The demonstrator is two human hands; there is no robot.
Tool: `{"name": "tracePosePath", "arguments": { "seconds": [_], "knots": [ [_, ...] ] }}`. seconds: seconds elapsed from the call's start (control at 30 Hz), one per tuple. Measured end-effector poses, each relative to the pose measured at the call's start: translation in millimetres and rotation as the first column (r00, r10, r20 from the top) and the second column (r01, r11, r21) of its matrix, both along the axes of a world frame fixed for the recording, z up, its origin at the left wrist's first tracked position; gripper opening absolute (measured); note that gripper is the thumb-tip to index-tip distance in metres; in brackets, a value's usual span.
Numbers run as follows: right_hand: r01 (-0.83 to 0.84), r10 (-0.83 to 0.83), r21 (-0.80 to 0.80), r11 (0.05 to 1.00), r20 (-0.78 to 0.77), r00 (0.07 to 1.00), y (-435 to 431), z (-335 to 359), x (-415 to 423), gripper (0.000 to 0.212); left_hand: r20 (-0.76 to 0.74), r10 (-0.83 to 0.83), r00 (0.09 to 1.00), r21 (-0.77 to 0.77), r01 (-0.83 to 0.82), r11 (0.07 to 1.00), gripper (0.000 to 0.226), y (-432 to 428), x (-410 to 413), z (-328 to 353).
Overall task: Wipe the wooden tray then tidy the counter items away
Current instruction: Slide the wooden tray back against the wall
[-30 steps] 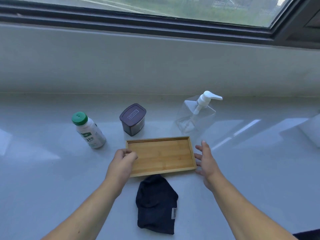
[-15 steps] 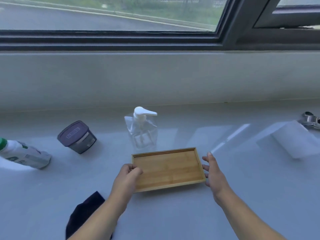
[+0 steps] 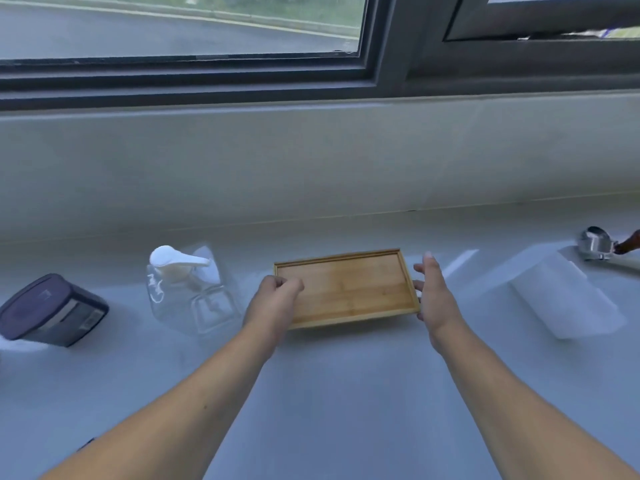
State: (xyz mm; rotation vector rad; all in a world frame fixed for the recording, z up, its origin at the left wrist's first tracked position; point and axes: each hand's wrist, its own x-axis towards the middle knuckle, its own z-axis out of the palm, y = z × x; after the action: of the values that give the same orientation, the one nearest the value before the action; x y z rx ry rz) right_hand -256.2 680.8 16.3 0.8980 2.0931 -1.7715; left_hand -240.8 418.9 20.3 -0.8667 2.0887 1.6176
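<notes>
1. Both hands hold the wooden tray [image 3: 349, 289] by its short ends: the left hand [image 3: 273, 306] is curled closed over the left rim, and the right hand [image 3: 433, 292] presses flat against the right end with fingers extended, thumb side up.
2. Whether the tray rests on the pale counter [image 3: 329, 393] or is slightly raised cannot be told; a thin shadow runs under its near edge.
3. Just beside the left hand stands a clear pump bottle [image 3: 187, 289] with a white pump head, its nozzle pointing at the tray.
4. Farther left lies a dark lidded container [image 3: 52, 311], tilted.
5. Right of the tray, apart from it, lies a white rectangular object [image 3: 568, 299]; behind that sits a shiny metal item [image 3: 594, 242], partly cut off.
</notes>
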Motion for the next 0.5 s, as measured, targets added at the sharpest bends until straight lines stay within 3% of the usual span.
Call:
{"name": "tracePosePath", "arguments": {
  "seconds": [0.2, 0.5],
  "knots": [
    [-0.05, 0.051, 0.03, 0.998, -0.027, 0.998, -8.7, -5.7, -70.9, 0.109, -0.021, 0.066, 0.998, -0.099, -0.067, 0.993, 0.041, 3.2, -69.8, -13.6],
    [-0.047, 0.047, 0.031, 0.998, 0.01, 0.999, -8.8, -24.9, -124.4, 0.102, -0.001, 0.069, 0.998, -0.172, -0.068, 0.983, 0.042, 5.4, -115.2, -33.6]
  ]
}}
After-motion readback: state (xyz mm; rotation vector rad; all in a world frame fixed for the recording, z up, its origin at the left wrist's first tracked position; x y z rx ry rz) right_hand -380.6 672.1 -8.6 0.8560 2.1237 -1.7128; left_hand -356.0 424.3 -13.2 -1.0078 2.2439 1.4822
